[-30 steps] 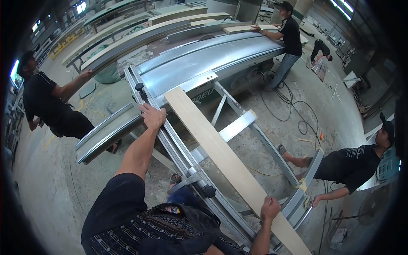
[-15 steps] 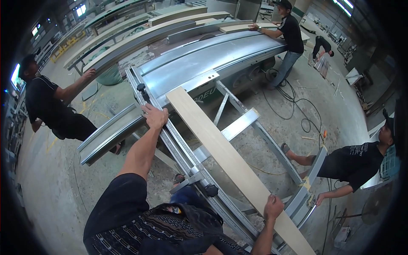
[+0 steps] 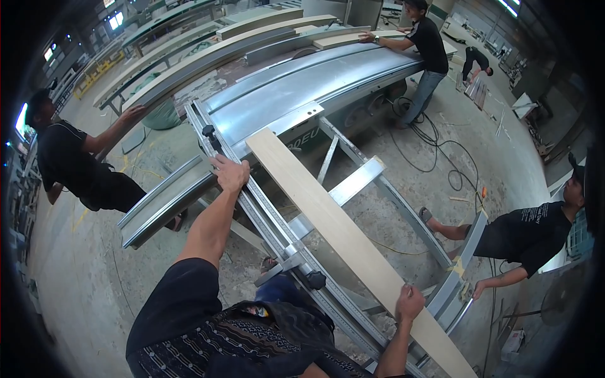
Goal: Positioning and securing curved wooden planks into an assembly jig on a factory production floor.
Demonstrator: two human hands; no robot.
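A long pale wooden board (image 3: pixel 334 217) lies slantwise across the metal outrigger frame (image 3: pixel 356 183) of a sliding table saw. My right hand (image 3: pixel 409 302) is closed round the board's edge near its close end. To the left, my left hand (image 3: pixel 230 174) has its fingers wrapped over the measuring fence (image 3: pixel 268 211), just below a black clamp knob (image 3: pixel 209 131). A second black knob (image 3: pixel 315 280) sits lower on the fence, close to my body. Beyond the board's far end stretches the shiny metal saw table (image 3: pixel 302 79).
A person (image 3: pixel 432 57) at the far right of the saw steadies another board (image 3: pixel 346 41). On the left, a person (image 3: pixel 79 157) holds a long grey-edged board (image 3: pixel 208 66). Another person (image 3: pixel 526 233) at right grasps a metal bar. Black cables (image 3: pixel 441 151) loop over the floor.
The far person's board and hand have slid a little to the left along the saw. My hands keep their holds, and the view has shifted slightly.
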